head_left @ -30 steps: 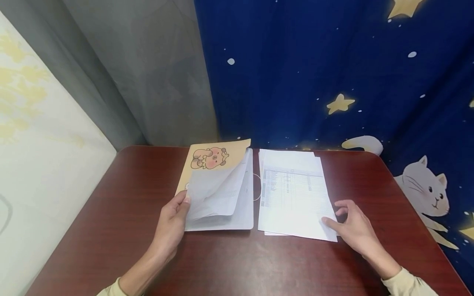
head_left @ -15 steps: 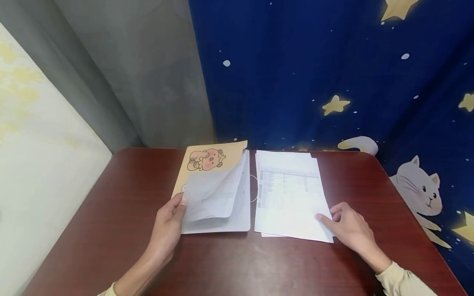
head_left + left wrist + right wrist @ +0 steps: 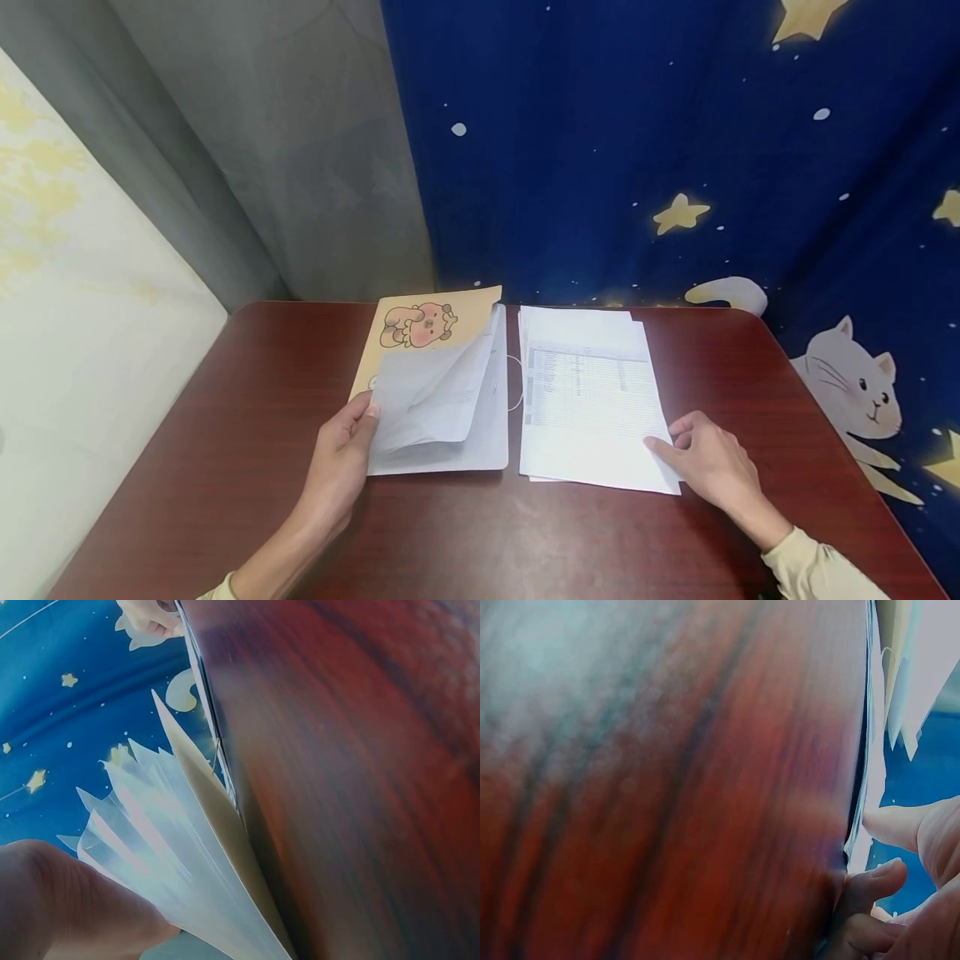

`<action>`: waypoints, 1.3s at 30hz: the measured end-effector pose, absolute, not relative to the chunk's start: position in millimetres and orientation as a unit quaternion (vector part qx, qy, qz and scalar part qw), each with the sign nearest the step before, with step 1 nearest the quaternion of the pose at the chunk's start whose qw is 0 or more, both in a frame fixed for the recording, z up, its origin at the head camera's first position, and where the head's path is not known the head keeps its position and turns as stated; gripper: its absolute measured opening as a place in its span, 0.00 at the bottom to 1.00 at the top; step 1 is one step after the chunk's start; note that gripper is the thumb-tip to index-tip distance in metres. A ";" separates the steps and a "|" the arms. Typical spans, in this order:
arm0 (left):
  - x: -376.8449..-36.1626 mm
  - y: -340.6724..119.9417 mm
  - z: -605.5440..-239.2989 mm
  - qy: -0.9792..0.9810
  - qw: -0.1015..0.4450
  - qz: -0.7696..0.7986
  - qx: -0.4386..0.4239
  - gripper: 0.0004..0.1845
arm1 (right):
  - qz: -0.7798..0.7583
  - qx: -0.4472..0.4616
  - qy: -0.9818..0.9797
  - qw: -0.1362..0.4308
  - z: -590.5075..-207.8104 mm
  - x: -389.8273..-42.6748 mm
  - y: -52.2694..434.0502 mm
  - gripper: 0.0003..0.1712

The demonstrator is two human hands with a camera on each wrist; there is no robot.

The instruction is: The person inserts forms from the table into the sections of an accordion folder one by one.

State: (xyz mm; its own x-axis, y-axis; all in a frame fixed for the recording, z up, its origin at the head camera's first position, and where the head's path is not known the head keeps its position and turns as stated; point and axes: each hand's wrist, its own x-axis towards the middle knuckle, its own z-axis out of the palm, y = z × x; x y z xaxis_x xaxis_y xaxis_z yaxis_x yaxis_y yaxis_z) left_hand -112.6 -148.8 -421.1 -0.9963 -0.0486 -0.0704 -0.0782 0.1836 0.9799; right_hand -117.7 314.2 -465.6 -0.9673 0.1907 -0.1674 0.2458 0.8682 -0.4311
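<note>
A beige folder with a cartoon bear on its cover lies partly opened left of centre. My left hand pinches its left edge, thumb on top, and holds the cover and clear plastic sleeves raised. In the left wrist view the sleeves fan out beside the tan cover. To the right lies a small stack of printed paper sheets with a table printed on the top one. My right hand grips the stack's lower right corner, thumb on top and fingers curled at the edge.
Everything rests on a dark red-brown wooden table. A thin white elastic loop shows between folder and sheets. Behind the table hang a grey curtain and a blue one with stars and a cat; a white wall stands left.
My right hand's fingers have drawn in toward the sheets' corner, and the forefinger has curled closer to the edge. My left hand stays on the folder. The head view has shifted slightly.
</note>
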 end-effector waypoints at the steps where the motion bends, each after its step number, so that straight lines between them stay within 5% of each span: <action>1: -112.6 -148.8 -420.9 0.769 0.012 0.637 -0.042 0.20 | -0.231 0.113 0.964 0.059 -465.5 -117.8 314.3 0.39; 28: -111.7 -149.3 -419.5 0.767 0.005 0.640 -0.047 0.20 | -0.272 0.117 0.955 0.029 -465.4 -110.8 322.0 0.21; 39: -110.3 -147.6 -418.3 0.770 0.004 0.636 -0.051 0.20 | -0.416 0.132 0.899 0.031 -468.5 -108.2 320.4 0.18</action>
